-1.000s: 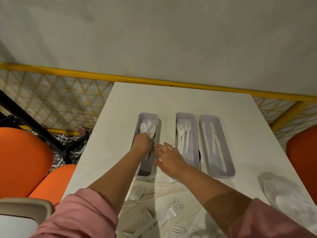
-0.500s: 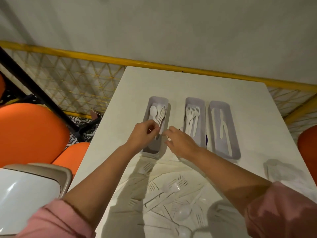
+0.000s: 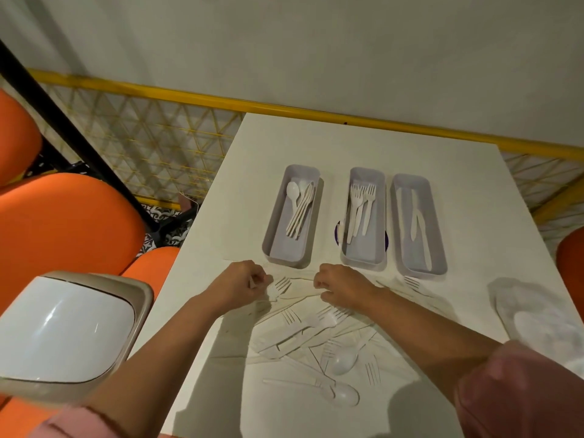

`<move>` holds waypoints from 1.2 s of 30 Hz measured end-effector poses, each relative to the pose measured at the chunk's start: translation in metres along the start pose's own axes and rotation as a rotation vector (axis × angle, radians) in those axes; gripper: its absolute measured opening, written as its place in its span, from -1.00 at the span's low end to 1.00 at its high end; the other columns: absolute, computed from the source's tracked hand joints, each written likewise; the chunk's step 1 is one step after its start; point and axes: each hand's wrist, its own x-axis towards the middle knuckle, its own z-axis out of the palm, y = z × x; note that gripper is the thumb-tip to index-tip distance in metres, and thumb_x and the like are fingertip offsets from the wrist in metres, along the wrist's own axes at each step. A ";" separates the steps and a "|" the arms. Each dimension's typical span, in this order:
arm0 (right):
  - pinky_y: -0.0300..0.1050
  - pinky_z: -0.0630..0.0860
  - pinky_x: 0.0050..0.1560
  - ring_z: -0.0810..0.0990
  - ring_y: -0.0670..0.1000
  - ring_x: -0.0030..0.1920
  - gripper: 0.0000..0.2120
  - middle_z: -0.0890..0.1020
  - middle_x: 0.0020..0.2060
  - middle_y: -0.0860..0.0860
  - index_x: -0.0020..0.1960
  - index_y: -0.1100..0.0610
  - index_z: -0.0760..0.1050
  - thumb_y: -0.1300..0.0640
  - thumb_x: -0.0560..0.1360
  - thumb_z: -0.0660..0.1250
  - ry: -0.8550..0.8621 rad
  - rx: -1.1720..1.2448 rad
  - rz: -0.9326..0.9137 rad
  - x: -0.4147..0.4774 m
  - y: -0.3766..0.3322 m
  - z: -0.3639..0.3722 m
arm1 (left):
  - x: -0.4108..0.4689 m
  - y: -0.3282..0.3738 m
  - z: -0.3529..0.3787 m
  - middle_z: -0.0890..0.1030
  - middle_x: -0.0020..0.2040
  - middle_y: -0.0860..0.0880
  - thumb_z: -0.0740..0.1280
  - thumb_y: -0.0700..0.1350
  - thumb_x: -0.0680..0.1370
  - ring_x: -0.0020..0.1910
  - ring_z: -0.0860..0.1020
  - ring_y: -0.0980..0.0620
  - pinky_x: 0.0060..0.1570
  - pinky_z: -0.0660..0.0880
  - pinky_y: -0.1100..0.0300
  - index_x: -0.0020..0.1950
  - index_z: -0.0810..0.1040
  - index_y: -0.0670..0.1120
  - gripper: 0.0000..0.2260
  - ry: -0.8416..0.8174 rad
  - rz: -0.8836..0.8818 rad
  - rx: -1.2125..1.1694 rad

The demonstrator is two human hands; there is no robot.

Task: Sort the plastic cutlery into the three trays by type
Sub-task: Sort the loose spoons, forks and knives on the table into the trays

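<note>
White plastic throughout, low contrast against the white bench (image 3: 316,147), so edges in the pile are hard to read. Left hand (image 3: 240,284) has its grip curled shut on a thin pale piece, likely a handle; which type, can't tell. Right hand (image 3: 343,287) has fingers bent down over the far edge of the pile (image 3: 316,336); whether that grip is closed on anything, can't tell.

Handling, my read: each piece is very light, stiff but thin, slick. Tines probably snap if levered. Pieces are crossed and interlocked, so lifting one may drag its neighbours. Best hold is mid-handle, pinched from the sides, and pull along the handle rather than straight up.

Loose spoons (image 3: 343,363) sit at the near side of the pile, forks mostly in the middle and far side.

Trays are just beyond the hands, side by side: spoon tray (image 3: 275,222) on the left, fork tray (image 3: 366,260) in the middle, knife tray (image 3: 439,245) on the right. All partly filled, lots of room left.

Nothing blocks the path from pile to trays. A crumpled clear bag (image 3: 537,314) lies right of the pile. A lidded bin (image 3: 68,327) and orange chairs (image 3: 63,222) stand off the left edge; light pieces could skid off that side.
</note>
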 end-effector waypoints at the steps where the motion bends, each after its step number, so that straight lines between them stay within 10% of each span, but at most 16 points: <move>1: -0.12 0.38 0.00 0.50 0.10 0.14 -0.71 0.48 0.17 0.08 0.24 0.17 0.48 0.20 0.52 0.26 -0.003 -0.021 0.010 0.000 0.001 0.002 | -0.003 -0.004 0.000 0.57 -0.07 -0.01 0.32 -0.03 0.53 -0.20 0.48 0.04 -0.23 0.36 0.36 0.03 0.62 -0.16 -0.78 -0.007 -0.008 0.036; 12: -0.06 0.39 0.08 0.37 0.09 0.21 -0.78 0.47 0.15 0.10 0.15 0.21 0.47 0.25 0.53 0.22 0.054 -0.170 0.022 -0.002 0.001 0.009 | -0.017 -0.014 0.008 0.36 -0.27 0.10 0.41 -0.18 0.44 -0.22 0.42 0.03 -0.31 0.29 0.36 -0.32 0.40 0.02 -0.76 -0.036 -0.043 0.155; 20: -0.14 0.16 -0.01 0.32 0.02 -0.11 -0.88 0.45 -0.15 0.00 -0.10 0.06 0.26 0.23 0.57 0.16 0.158 -0.064 -0.069 -0.016 -0.006 -0.002 | -0.019 -0.004 0.009 0.50 -0.15 -0.03 0.39 -0.14 0.49 -0.20 0.41 0.05 -0.31 0.30 0.43 -0.13 0.45 -0.14 -0.86 0.045 -0.049 0.024; 24: -0.19 0.31 -0.16 0.39 -0.10 -0.27 -0.99 0.45 -0.28 -0.12 -0.07 0.10 0.47 0.18 0.52 0.30 0.167 0.235 -0.128 -0.024 -0.019 -0.021 | -0.018 0.011 0.004 0.56 -0.19 -0.05 0.34 -0.08 0.53 -0.28 0.49 -0.01 -0.21 0.45 0.22 -0.04 0.44 -0.12 -0.86 0.133 -0.031 -0.160; 36: -0.01 0.51 0.10 0.58 0.05 0.02 -0.85 0.62 -0.03 0.07 -0.01 0.19 0.60 0.18 0.44 0.41 0.197 0.324 -0.097 -0.017 -0.042 -0.043 | -0.016 0.052 -0.002 0.60 -0.23 -0.11 0.17 -0.14 0.62 -0.38 0.61 -0.04 -0.37 0.53 0.22 -0.01 0.53 -0.19 -0.82 -0.006 -0.018 -0.466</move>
